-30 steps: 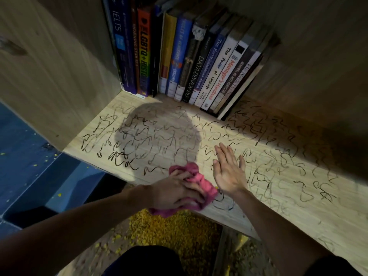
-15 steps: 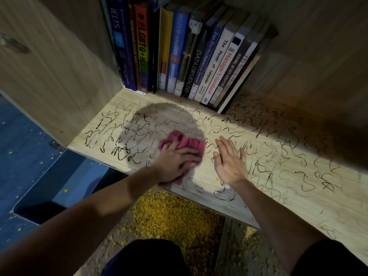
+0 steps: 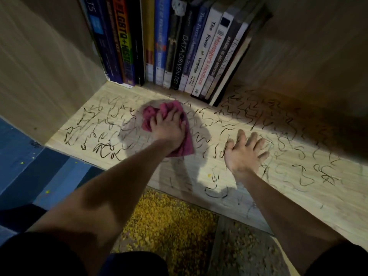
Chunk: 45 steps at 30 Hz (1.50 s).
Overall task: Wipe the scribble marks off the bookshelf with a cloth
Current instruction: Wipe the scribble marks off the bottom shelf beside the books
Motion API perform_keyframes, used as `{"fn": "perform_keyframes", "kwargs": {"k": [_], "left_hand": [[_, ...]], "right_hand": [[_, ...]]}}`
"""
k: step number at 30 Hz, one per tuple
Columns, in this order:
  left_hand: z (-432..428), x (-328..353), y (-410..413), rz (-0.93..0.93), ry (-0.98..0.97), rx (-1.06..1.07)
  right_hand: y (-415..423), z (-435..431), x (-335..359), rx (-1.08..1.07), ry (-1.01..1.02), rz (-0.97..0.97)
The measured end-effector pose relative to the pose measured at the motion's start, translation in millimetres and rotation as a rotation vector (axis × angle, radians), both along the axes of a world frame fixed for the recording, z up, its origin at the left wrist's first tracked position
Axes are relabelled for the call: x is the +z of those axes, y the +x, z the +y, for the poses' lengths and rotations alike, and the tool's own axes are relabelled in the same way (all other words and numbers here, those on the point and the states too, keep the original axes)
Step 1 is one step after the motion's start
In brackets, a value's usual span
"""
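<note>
The cloth is pink-magenta and crumpled into soft folds. It lies on the wooden shelf board of the bookshelf, a little in front of the row of books, and one flat corner of it reaches toward the front edge. The scribble marks are thin black wavy lines, and they cover almost the whole pale board, from the left side wall to the far right. Around the cloth there is a round shadow, and the marks look weaker inside it.

The left hand lies on top of the cloth, back of the hand up, arm stretched forward. Its grip is closed on the fabric - the fingers curl down into the folds and press them to the board. The right hand is just beside it, to the right and nearer to the front edge. Its grip is spread - the fingers are straight and apart and hold nothing, with the palm low over the marks; whether it fully touches the board I cannot tell, because the hand is a little blurred.
</note>
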<state>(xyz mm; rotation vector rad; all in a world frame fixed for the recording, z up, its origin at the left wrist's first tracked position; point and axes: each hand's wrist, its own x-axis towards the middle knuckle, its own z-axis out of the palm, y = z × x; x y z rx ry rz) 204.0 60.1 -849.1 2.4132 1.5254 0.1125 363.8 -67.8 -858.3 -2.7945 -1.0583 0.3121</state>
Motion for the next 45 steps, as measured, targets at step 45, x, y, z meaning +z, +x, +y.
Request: {"fn": "perform_keyframes", "kwargs": {"k": [45], "left_hand": [[2, -17, -157, -0.171, 0.102, 0.384]], "right_hand": [[-125, -15, -14, 0.456, 0.145, -0.113]]}}
